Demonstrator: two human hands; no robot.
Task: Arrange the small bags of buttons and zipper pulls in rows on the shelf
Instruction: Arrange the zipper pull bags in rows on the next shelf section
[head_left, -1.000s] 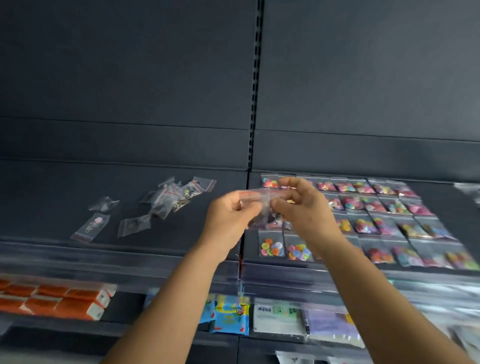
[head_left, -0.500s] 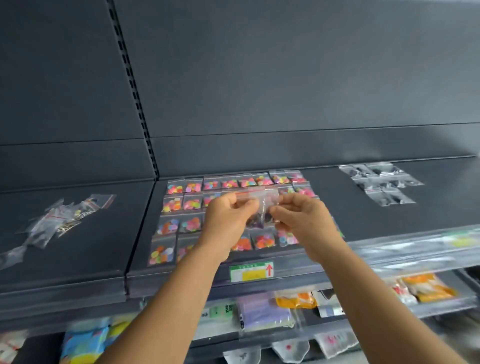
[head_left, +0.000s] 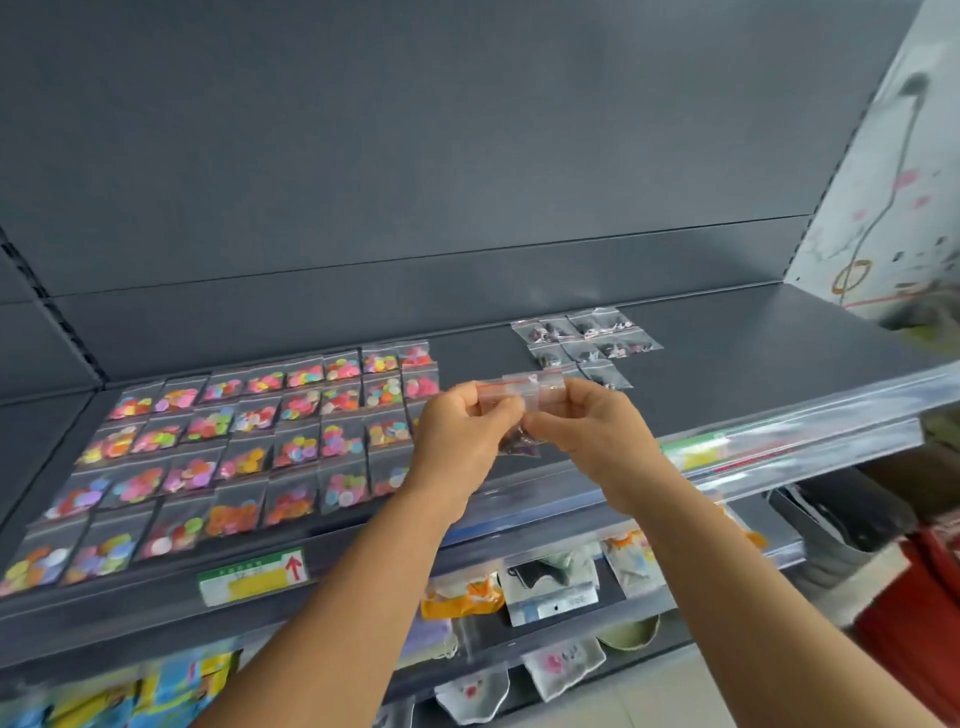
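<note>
Small clear bag (head_left: 521, 410), dark pieces inside: pinched between left hand (head_left: 457, 436) and right hand (head_left: 597, 434) above the shelf (head_left: 753, 343), likely for placement beside the dark bags (head_left: 584, 343); button bags (head_left: 249, 441) are laid in rows leftward.

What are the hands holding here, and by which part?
A small clear bag with dark contents, pinched near its red-striped top by left hand and right hand.

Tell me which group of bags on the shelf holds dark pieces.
The smaller cluster at right rear; the big grid at left holds bright multicoloured buttons.
</note>
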